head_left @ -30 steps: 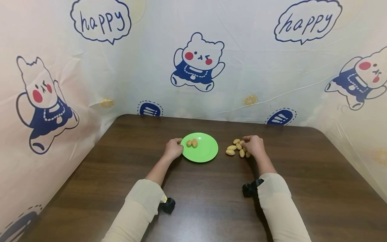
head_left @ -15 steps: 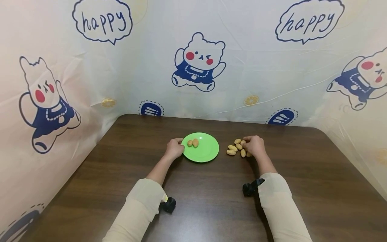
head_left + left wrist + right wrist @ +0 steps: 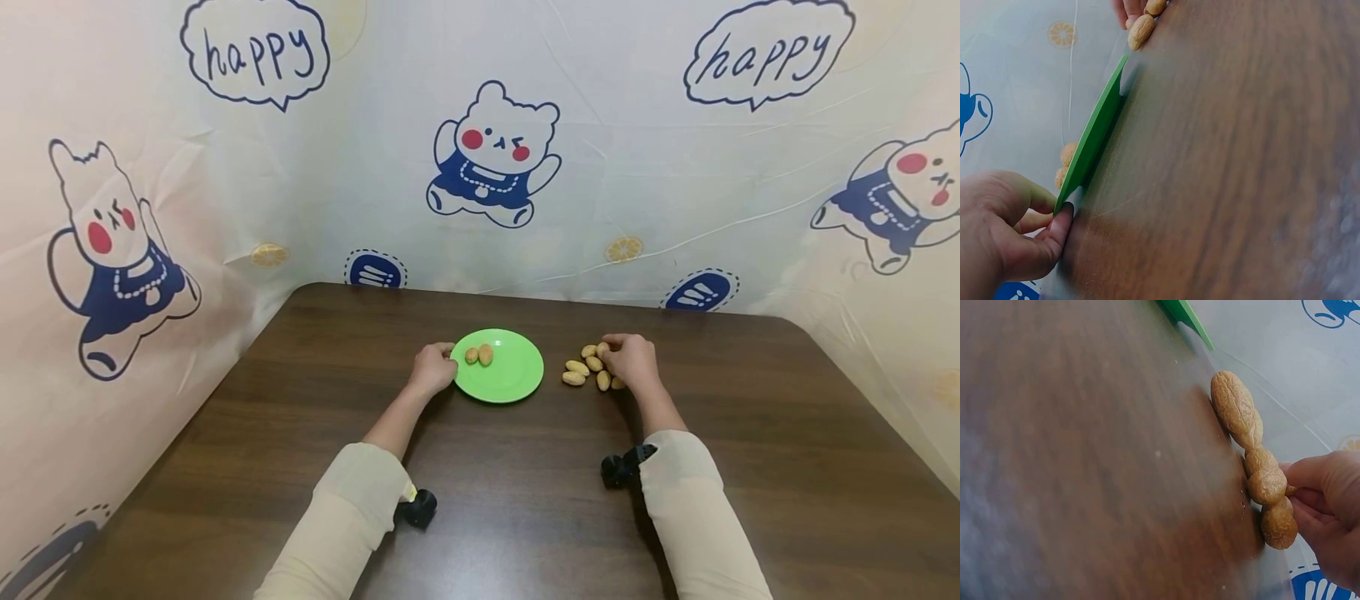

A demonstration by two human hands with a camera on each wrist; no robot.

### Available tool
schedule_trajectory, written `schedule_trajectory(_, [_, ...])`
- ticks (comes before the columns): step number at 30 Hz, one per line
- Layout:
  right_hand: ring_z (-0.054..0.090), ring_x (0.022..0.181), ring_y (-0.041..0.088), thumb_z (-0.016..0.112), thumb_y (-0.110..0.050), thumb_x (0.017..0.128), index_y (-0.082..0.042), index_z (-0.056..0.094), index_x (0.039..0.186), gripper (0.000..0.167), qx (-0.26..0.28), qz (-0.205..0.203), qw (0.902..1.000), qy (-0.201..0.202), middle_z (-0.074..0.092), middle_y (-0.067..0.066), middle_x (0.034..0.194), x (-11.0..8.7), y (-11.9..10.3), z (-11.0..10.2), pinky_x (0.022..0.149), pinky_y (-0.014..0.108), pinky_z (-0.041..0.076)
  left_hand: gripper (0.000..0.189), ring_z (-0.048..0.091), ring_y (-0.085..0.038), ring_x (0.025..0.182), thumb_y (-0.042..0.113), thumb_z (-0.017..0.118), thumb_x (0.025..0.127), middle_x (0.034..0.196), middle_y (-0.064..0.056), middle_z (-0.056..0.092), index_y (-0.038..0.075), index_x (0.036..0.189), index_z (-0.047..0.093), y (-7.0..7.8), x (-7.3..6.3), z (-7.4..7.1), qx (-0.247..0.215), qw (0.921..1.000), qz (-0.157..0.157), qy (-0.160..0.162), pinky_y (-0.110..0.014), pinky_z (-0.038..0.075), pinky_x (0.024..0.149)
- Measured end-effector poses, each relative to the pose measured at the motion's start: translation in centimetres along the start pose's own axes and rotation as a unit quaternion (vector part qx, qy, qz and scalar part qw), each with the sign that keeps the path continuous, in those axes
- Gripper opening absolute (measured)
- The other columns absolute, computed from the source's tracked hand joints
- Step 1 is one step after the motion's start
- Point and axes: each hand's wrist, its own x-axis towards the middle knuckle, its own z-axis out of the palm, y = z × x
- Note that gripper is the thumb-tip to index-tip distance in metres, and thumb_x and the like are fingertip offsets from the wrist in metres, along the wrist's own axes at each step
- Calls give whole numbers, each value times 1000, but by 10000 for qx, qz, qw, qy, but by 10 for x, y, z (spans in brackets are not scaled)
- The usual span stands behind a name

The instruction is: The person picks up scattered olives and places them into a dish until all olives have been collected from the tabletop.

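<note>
The right hand (image 3: 633, 362) edged up slightly, pinching 1 peanut (image 3: 603, 348); leftward lies the plate (image 3: 504, 382), rim pinched by left hand (image 3: 432, 369).

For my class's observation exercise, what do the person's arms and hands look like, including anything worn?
The left hand and right hand wear no gloves. The left sleeve and right sleeve are plain, pale cream, with wide cuffs. The left camera and right camera at the cuffs are black; a yellow patch shows beside the left.
</note>
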Motion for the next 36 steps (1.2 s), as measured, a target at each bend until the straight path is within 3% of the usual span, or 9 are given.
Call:
schedule_trajectory(4, [44, 113, 40, 57, -14, 88, -2, 61, 121, 35, 51, -95, 9998, 147, 58, 21, 119, 0, -2, 1, 86, 44, 41, 45, 48, -24, 102, -1, 43, 87, 120, -18, 53, -4, 132, 47, 0, -1, 0, -47, 10000, -27, 4, -33, 42, 81])
schedule_trajectory(9, [48, 111, 39, 59, -15, 86, -2, 62, 119, 36, 119, -326, 9987, 384, 62, 19, 112, 0, -5, 3, 91, 45, 38, 45, 48, -23, 102, -1, 43, 87, 120, -18, 54, -4, 132, 47, 0, -1, 1, -40, 10000, -23, 6, -33, 42, 81])
schedule_trajectory(21, [58, 101, 30, 62, -10, 87, 0, 61, 120, 35, 525, -514, 9963, 444, 63, 18, 110, -2, -20, 9, 80, 40, 47, 44, 48, -24, 103, -1, 43, 87, 118, -17, 55, -4, 131, 48, 1, -2, 0, -37, 10000, 19, 35, -34, 43, 82])
schedule_trajectory(36, [59, 102, 28, 63, -14, 87, -1, 62, 120, 35, 998, -638, 9925, 290, 64, 15, 110, -4, -37, 22, 82, 39, 48, 45, 48, -24, 106, -1, 43, 87, 121, -18, 54, -4, 131, 48, -1, -1, 0, -22, 10000, 86, 45, -36, 42, 85])
